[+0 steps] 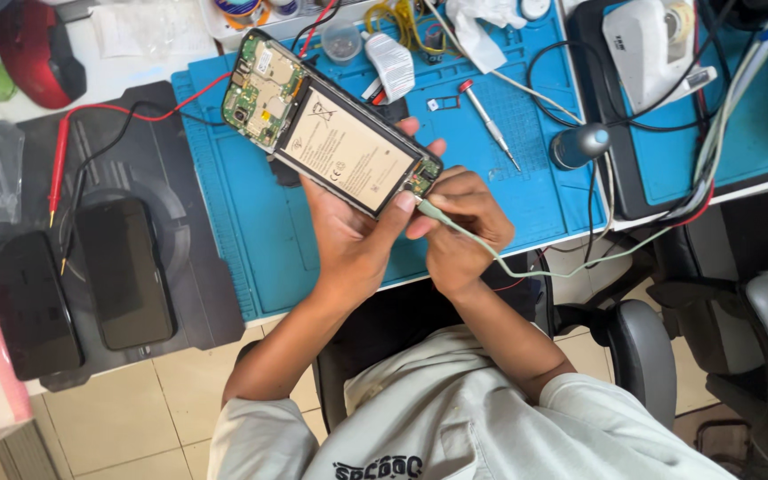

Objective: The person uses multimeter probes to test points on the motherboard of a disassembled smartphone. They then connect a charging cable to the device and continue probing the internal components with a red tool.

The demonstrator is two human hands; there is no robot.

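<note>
My left hand (353, 236) holds an opened phone (331, 120) from below, its back off so the pale battery and green circuit boards show. It is tilted over a blue work mat (526, 191). My right hand (464, 222) pinches a pale green cable plug (427, 210) at the phone's lower end, right by the charging port. The cable (535, 267) trails off to the right past the desk edge.
A red-handled screwdriver (488, 120) and a small tray part (444, 104) lie on the mat. Two dark phones (122, 271) rest on a black pad at left, with red and black probe leads (60, 169). A grey chair (642, 356) stands at right.
</note>
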